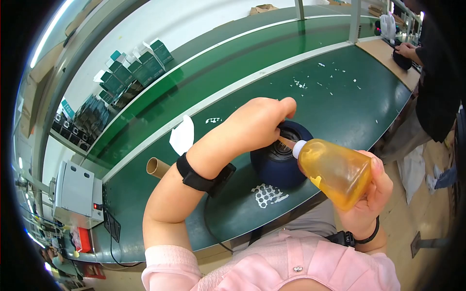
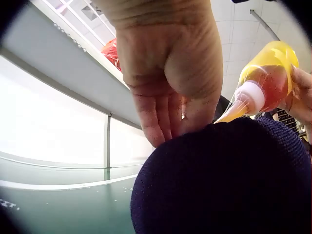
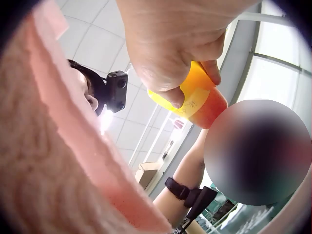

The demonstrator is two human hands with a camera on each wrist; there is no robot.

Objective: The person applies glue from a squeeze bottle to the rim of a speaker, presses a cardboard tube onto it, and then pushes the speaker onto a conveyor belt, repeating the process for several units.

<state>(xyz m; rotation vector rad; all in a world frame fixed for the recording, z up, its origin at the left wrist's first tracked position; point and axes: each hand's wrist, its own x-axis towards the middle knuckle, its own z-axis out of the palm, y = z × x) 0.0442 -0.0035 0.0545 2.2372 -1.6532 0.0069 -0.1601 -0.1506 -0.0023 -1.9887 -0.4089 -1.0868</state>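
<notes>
A round, dark blue, fabric-covered thing (image 1: 279, 167) with a black ringed centre stands on the green worktop. My left hand (image 1: 257, 121) grips its upper edge; in the left wrist view that hand (image 2: 170, 63) reaches down with fingertips against the blue fabric (image 2: 209, 180). My right hand (image 1: 371, 194) holds a squeeze bottle (image 1: 335, 169) of amber liquid, tilted with its white collar and narrow nozzle down at the black centre. In the right wrist view, fingers wrap round the yellow-orange bottle (image 3: 197, 95). The dark centre is partly hidden by the left hand.
A perforated white scrap (image 1: 267, 195) lies by the near edge. A cardboard tube (image 1: 158, 167) and a white sheet (image 1: 183, 136) are to the left, past them a grey machine (image 1: 77, 194). Green boxes (image 1: 138, 70) line the back. Another person (image 1: 434, 72) stands at right.
</notes>
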